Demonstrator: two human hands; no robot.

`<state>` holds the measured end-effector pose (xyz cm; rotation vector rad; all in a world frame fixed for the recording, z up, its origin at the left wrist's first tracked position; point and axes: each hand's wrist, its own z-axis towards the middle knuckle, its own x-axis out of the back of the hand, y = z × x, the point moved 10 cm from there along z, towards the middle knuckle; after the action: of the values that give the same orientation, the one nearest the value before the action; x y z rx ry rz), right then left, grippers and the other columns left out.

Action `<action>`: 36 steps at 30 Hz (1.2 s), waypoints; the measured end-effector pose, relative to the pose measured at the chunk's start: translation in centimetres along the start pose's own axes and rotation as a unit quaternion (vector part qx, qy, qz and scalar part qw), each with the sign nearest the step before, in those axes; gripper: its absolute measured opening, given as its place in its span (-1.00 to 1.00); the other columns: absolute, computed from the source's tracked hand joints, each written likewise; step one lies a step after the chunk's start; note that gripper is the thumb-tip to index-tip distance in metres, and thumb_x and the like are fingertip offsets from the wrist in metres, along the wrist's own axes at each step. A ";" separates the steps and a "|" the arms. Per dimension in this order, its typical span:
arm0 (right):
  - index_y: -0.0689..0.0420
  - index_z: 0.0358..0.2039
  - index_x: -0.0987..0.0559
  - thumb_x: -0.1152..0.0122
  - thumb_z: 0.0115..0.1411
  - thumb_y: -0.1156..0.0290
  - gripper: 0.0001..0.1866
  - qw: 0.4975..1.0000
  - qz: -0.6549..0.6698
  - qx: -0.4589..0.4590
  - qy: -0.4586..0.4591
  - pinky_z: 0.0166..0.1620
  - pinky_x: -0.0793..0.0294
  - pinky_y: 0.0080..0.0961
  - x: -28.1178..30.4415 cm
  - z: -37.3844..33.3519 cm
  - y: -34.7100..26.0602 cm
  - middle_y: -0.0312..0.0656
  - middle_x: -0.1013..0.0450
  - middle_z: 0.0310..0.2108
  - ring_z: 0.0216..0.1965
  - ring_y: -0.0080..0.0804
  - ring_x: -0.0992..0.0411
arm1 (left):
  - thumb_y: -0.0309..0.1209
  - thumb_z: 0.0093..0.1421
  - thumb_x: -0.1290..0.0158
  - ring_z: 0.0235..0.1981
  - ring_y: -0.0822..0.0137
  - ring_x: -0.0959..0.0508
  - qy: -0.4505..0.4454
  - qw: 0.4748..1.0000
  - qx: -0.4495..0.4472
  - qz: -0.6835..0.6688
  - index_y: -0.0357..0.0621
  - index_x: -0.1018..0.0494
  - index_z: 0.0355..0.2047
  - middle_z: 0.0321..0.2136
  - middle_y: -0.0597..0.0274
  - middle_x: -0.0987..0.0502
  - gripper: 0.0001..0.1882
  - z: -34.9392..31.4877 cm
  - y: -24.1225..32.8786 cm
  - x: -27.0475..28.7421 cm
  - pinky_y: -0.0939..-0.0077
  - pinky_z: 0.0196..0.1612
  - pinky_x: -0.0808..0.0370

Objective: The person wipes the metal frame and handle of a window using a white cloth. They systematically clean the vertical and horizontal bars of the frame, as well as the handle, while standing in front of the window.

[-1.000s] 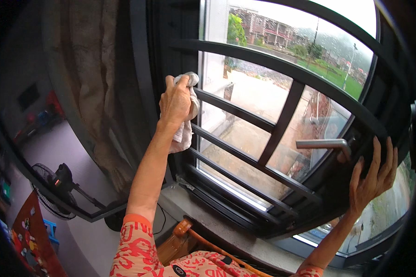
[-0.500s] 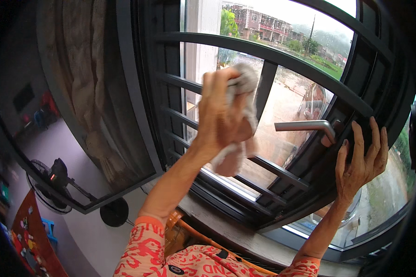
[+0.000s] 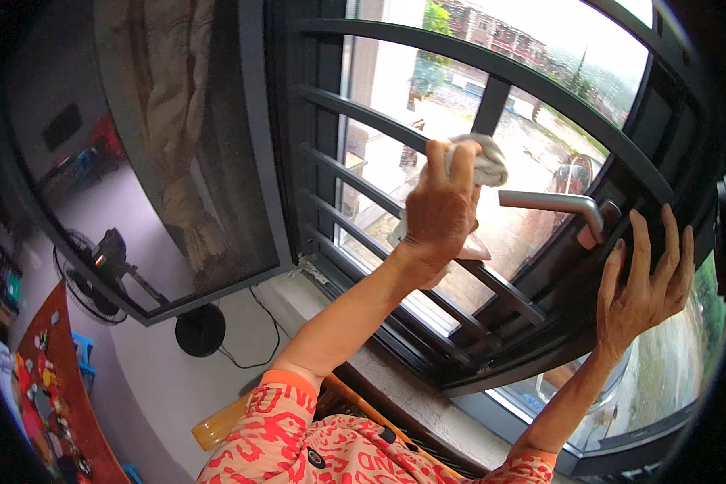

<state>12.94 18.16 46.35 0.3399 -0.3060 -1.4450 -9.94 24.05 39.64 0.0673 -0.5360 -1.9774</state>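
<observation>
My left hand (image 3: 444,206) is closed around a pale grey cloth (image 3: 486,164), which bulges out past the fingers and hangs below the palm. Hand and cloth are at the dark bars (image 3: 371,121) of the window, near the upright bar. On the right, my right hand (image 3: 647,278) lies with fingers spread against the dark window frame (image 3: 573,323). Between the two hands a grey metal window handle (image 3: 552,202) juts out to the left. Wet glass shows behind the bars.
At left a dark-framed screen panel (image 3: 250,161) stands swung inward, with a brown curtain (image 3: 153,121) seen through it. A black fan (image 3: 109,262) and a table (image 3: 68,387) with small colourful items are further left. Below me is an orange-brown wooden chair (image 3: 218,419) by the sill (image 3: 427,419).
My left hand has moved right and slightly down with the cloth, which is now bunched smaller. My right hand keeps its place on the frame; the whole view has shifted a little.
</observation>
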 end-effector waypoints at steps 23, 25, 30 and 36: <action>0.18 0.24 -0.25 -0.06 0.31 0.28 -0.47 0.543 0.730 -0.318 -0.268 0.26 -0.11 -0.23 -2.0 -10.2 -22.8 0.05 -0.15 0.25 0.25 -0.05 -0.16 | 0.17 0.32 0.24 -0.03 0.39 -0.36 -0.016 0.514 0.351 -0.783 -0.18 -0.18 0.09 -0.16 0.19 -0.35 -0.34 -15.3 -3.5 2.8 0.45 0.11 -0.30; 0.16 0.20 -0.31 -0.04 0.33 0.32 -0.54 0.631 0.709 -0.237 -0.206 0.20 -0.23 -0.25 -3.1 -10.4 -22.6 0.03 -0.24 0.19 0.19 -0.09 -0.25 | 0.20 0.29 0.20 0.07 0.35 -0.30 -0.106 0.610 0.360 -0.698 -0.22 -0.12 0.18 -0.01 0.13 -0.27 -0.25 -16.8 -4.6 2.1 0.43 0.19 -0.23; 0.05 0.16 -0.42 -0.11 0.16 0.44 -0.50 0.944 0.314 -0.052 -0.091 0.13 -0.33 -0.12 -5.8 -7.2 -18.9 0.07 -0.21 0.20 0.20 0.06 -0.21 | 0.28 0.21 0.14 0.29 -0.04 0.02 -0.195 0.883 0.272 -0.330 0.02 -0.23 0.23 0.17 -0.07 -0.03 -0.23 -16.2 -8.1 5.6 0.06 0.33 0.15; -0.15 0.32 -0.19 -0.10 -0.07 0.66 -0.12 0.948 0.171 -0.097 -0.252 0.20 -0.25 -0.07 -11.4 -8.7 -20.6 0.03 -0.14 0.27 0.21 0.09 -0.16 | 0.05 0.26 0.01 0.06 0.22 -0.27 -0.192 0.877 0.297 -0.326 -0.13 -0.38 0.00 -0.11 0.17 -0.36 -0.47 -18.3 -12.2 6.6 0.30 0.18 -0.13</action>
<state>-3.44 27.94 30.07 -0.2439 -0.5995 -1.1853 -18.17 16.54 19.58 0.2697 -1.5383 -2.4087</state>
